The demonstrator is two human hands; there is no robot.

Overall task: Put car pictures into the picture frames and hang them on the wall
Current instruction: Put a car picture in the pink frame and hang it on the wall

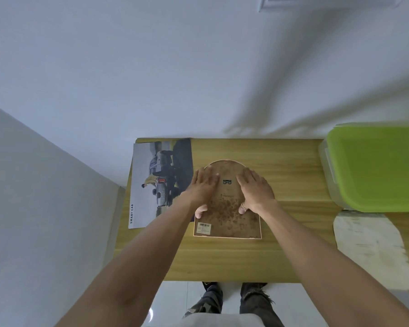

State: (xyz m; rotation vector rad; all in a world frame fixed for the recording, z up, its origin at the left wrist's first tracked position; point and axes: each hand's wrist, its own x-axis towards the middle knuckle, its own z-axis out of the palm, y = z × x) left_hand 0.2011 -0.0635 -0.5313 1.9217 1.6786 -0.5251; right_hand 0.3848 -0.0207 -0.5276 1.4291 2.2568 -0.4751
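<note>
An arch-topped picture frame (pixel 229 220) lies face down on the wooden table (pixel 291 166), its stained brown backing board up, with a small metal hanger near the top and a barcode label at the lower left. My left hand (pixel 202 188) lies flat on the backing's left side, thumb at the frame's left edge. My right hand (pixel 255 191) presses flat on the right side, thumb on the board. A car picture (pixel 159 182) showing a pickup truck and the words SMART CAB lies to the left, overhanging the table's left edge.
A clear plastic box with a green lid (pixel 376 166) stands at the table's right end. A pale arch-shaped sheet (pixel 373 246) lies in front of it at the right edge. A white wall (pixel 175 67) rises behind the table. My legs stand at the near edge.
</note>
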